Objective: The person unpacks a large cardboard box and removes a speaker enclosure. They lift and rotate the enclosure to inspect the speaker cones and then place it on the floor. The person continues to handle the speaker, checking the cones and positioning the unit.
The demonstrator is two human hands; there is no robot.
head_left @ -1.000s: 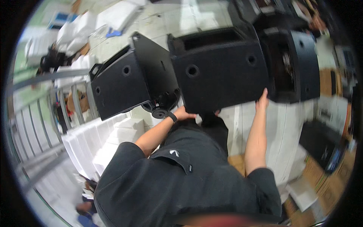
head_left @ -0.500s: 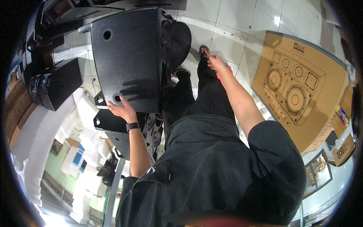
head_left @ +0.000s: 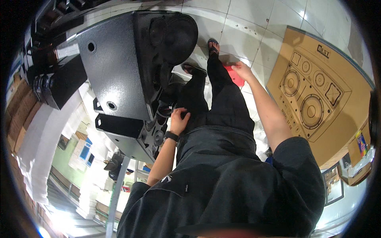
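Note:
My left hand, with a dark band on its wrist, is beside my thigh, its thumb and loosely bent fingers apart and nothing in them. Close to its left stands a large black speaker cabinet with two round sockets in its side. A smaller black speaker is lower down, near the left wrist. My right hand hangs out in front of my right side, fingers loosely curled and partly seen. Behind it in the picture lies a red thing, partly hidden; I cannot make out its kind.
At the right stands a big brown cardboard box with speakers printed on it. White floor tiles stretch ahead of my feet. Another black cabinet and stacked brown boxes are at the far left.
My left hand has left the side of the large speaker and swung right toward my thigh. My right hand has shifted right, away from my leg, uncovering more of the red thing.

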